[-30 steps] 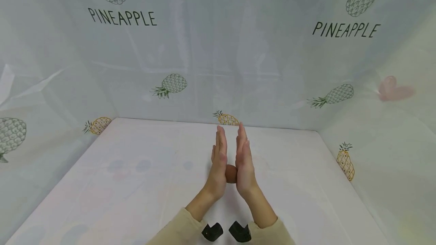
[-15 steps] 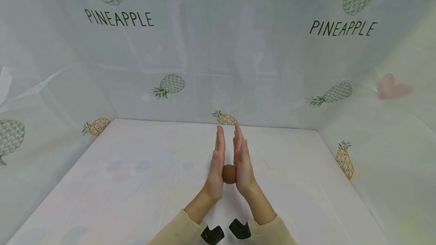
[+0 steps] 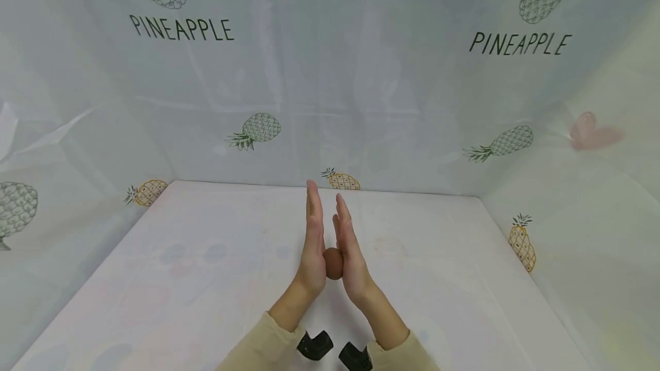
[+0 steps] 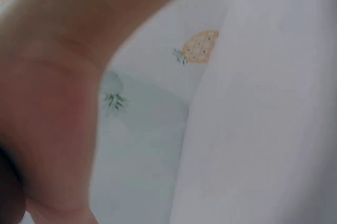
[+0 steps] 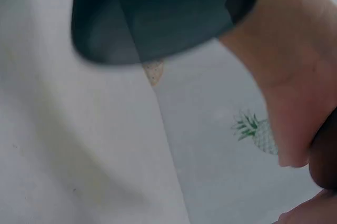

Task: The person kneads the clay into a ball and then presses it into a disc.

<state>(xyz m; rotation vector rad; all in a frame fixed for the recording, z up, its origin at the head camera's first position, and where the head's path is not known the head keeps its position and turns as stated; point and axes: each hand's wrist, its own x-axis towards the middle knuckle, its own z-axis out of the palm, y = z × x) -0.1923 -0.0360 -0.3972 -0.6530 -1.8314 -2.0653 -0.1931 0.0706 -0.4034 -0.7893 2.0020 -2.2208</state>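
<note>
A small brown ball (image 3: pixel 333 263) sits between the two palms, over the middle of the white table. My left hand (image 3: pixel 312 245) lies along its left side and my right hand (image 3: pixel 353 262) along its right. Both hands have straight fingers pointing up and away, and the palms press the ball from either side near their heels. The left fingertips reach a little farther forward than the right ones. In the left wrist view only part of the ball (image 4: pixel 9 195) shows at the lower left corner; the right wrist view has the ball (image 5: pixel 324 158) at its right edge.
The white table (image 3: pixel 216 302) carries faint coloured prints. A pale sheet (image 3: pixel 330 73) with pineapple drawings hangs behind and at both sides. Black wrist devices (image 3: pixel 315 345) sit at the cuffs of the beige sleeves (image 3: pixel 263 345).
Both hands and the ball have shifted left. The left hand has slid forward against the right hand, which has drawn back slightly, with the ball still between the palms.
</note>
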